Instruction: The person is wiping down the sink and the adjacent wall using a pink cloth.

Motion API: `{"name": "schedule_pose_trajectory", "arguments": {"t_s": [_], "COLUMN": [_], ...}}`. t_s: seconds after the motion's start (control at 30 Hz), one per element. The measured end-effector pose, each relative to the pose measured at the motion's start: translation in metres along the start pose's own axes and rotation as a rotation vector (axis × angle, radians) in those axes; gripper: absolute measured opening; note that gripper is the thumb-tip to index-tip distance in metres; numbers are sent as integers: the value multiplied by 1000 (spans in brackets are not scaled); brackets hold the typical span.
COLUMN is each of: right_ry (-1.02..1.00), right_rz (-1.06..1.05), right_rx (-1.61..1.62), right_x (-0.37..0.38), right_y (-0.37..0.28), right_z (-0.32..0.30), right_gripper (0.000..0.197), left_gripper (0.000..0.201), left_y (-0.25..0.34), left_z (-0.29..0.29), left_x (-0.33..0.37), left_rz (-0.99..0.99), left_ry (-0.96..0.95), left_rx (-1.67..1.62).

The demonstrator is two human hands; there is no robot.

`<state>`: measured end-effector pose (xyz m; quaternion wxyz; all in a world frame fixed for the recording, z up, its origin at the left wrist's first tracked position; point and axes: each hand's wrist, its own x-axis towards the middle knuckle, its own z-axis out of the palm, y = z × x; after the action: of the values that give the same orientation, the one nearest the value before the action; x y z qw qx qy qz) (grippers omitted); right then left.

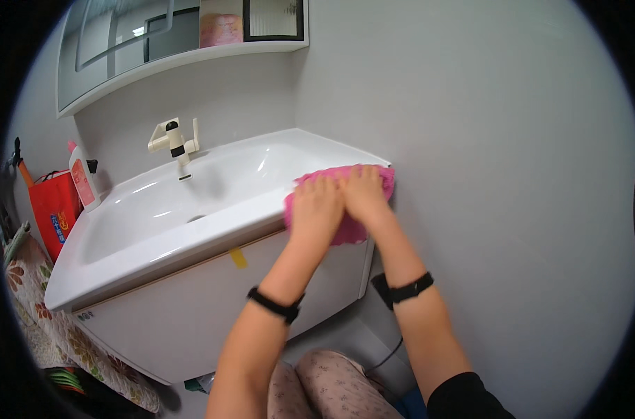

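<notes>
A bright pink cloth (pixel 345 229) lies over the right front corner of the white washbasin (pixel 143 269) and hangs down past its front edge. My left hand (pixel 319 202) presses on top of the cloth with its fingers laid out flat. Right beside it, my right hand (pixel 363 190) rests on the same cloth, fingers also stretched forward. Both palms face down and are hidden, and the two hands touch or nearly touch. Each forearm wears a black strap.
A cream faucet (pixel 176 143) rises at the basin's back. On the left rim stands a white bottle (pixel 84 178) with a pink cap, beside a red bag (pixel 54 209). A mirrored cabinet (pixel 185 59) overhangs the basin. The grey wall (pixel 499 153) borders the right side.
</notes>
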<state>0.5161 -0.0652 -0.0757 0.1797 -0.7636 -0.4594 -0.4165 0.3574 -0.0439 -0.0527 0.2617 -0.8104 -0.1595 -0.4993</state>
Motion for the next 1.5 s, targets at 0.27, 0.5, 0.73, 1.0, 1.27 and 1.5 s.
{"name": "schedule_pose_trajectory", "arguments": {"t_s": [0.27,0.5,0.73,1.0,1.27,1.5], "right_ry": [165,105,-172,225,316,382], "right_rz": [-332,-356,-9,-549,-584,-557], "right_rx": [582,516,539,890,896,1047], "right_x": [-30,23,12,-32,-40,-39], "right_y": [-113,-6,-27,-259,-388,-279], "right_z": [-103,-47,-60,-147,-163,-127], "right_gripper": [52,24,29,41,21,11], "left_gripper": [29,18,38,10,27,22], "left_y": [-65,-36,-24,-181,-255,-175], "left_z": [-111,-26,-7,-193,-252,-185], "left_x": [-75,9,-3,-139,-193,-138], "left_rz": [-128,54,-257,-286,-500,-284], "left_ry": [1,-452,-213,3,-118,16], "left_rx": [121,32,-59,399,468,415]}}
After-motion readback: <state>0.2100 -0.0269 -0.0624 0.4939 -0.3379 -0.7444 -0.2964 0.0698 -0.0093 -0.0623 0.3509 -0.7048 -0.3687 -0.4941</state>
